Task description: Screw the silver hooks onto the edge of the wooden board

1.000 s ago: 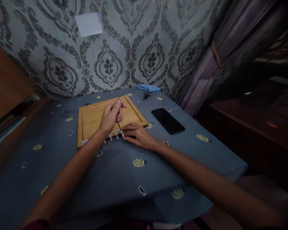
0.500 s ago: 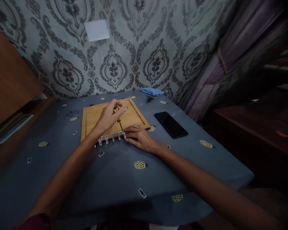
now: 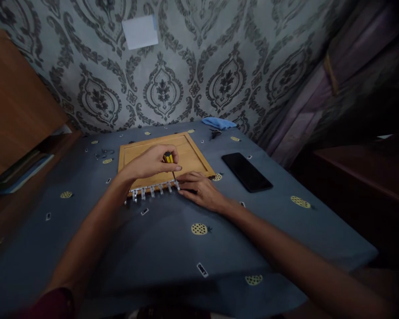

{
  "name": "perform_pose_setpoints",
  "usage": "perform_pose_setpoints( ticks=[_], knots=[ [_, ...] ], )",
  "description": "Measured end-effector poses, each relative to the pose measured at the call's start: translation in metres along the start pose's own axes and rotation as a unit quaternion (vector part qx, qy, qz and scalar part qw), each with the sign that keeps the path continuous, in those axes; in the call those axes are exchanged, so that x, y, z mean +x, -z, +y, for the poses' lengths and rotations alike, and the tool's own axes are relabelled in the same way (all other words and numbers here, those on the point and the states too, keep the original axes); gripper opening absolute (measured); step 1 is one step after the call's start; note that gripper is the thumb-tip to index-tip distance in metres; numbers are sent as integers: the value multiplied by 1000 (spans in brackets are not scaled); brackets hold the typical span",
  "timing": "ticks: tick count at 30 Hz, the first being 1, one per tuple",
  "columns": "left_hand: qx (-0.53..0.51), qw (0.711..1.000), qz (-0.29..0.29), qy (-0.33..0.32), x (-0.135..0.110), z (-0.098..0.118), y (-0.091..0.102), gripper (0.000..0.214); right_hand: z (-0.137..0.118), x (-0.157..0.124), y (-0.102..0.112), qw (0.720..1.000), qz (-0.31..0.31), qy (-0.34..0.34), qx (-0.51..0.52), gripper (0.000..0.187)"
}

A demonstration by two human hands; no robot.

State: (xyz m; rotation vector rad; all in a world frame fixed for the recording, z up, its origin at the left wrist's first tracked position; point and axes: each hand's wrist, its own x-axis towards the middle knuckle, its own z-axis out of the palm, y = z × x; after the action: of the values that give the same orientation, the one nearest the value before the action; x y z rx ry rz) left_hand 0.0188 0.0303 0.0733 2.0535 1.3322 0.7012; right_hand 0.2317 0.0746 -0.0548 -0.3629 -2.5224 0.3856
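Observation:
A wooden tray-like board [image 3: 189, 153] lies on a blue patterned tablecloth [image 3: 173, 248]. Along its near edge runs a metal strip with several hooks [image 3: 153, 190]. My left hand [image 3: 151, 163] is closed round a small screwdriver with a yellow and black handle [image 3: 168, 158], its tip pointing down at the right end of the strip. Beside that end my right hand [image 3: 199, 191] lies flat on the cloth, its fingers stretched out and pressing near the strip.
A black phone [image 3: 246, 172] lies right of the board. A blue cloth [image 3: 218, 122] and a small dark object [image 3: 214, 132] sit by the patterned wall. Small metal parts [image 3: 103, 153] lie left of the board. A wooden cabinet [image 3: 16, 102] stands at left, curtains at right.
My left hand has turned on the screwdriver, fingers curling lower round the handle. The view has shifted slightly left; the right hand has stayed by the strip's end.

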Motion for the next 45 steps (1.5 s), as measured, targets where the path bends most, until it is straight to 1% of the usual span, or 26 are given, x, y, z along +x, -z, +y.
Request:
perform_pose_setpoints(
  ticks=[3, 8, 10, 12, 16, 20, 23, 27, 29, 31, 33, 37, 40, 43, 45],
  knots=[
    [6, 1000, 8, -3, 1, -2, 2, 24, 1, 0, -2, 1000, 1, 1, 5, 23],
    [0, 997, 78, -12, 4, -9, -2, 27, 3, -1, -4, 1000, 3, -3, 6, 23],
    [0, 995, 95, -17, 5, -11, -2, 27, 1, -1, -3, 1000, 1, -2, 6, 23],
    [0, 995, 100, -19, 5, -12, -2, 25, 0, 0, -1, 1000, -2, 0, 6, 23],
    [5, 996, 88, -12, 2, -7, -2, 21, -2, 1, 2, 1000, -1, 3, 4, 25],
    [25, 995, 95, -32, 1, -1, -4, 18, -2, 0, 2, 1000, 4, 2, 7, 25],
    [8, 991, 129, -34, 2, -3, -11, 17, -1, -1, 1, 1000, 4, -2, 13, 26],
    [-4, 981, 193, -13, 1, -11, -20, 16, -1, -2, 2, 1000, -1, -16, 19, 26],
    [12, 979, 203, -4, -2, -12, -22, 16, -1, -2, 2, 1000, 1, -15, 25, 26],
    [30, 982, 189, -2, -4, -10, -22, 16, -2, -3, 2, 999, 6, -12, 29, 26],
    [36, 987, 156, -3, -4, -8, -19, 16, -3, -4, 2, 999, 10, -13, 29, 26],
    [43, 995, 88, -29, -1, -3, -9, 19, -3, -4, 0, 999, 17, -24, 29, 24],
    [48, 997, 48, -48, 0, -2, -2, 20, -4, -4, 1, 999, 17, -27, 28, 24],
    [34, 998, 41, -42, -2, -3, 0, 22, -5, -3, 4, 999, 15, -23, 28, 25],
    [31, 997, 59, -29, -4, -6, -3, 23, -6, -3, 6, 999, 9, -23, 31, 26]
  ],
)
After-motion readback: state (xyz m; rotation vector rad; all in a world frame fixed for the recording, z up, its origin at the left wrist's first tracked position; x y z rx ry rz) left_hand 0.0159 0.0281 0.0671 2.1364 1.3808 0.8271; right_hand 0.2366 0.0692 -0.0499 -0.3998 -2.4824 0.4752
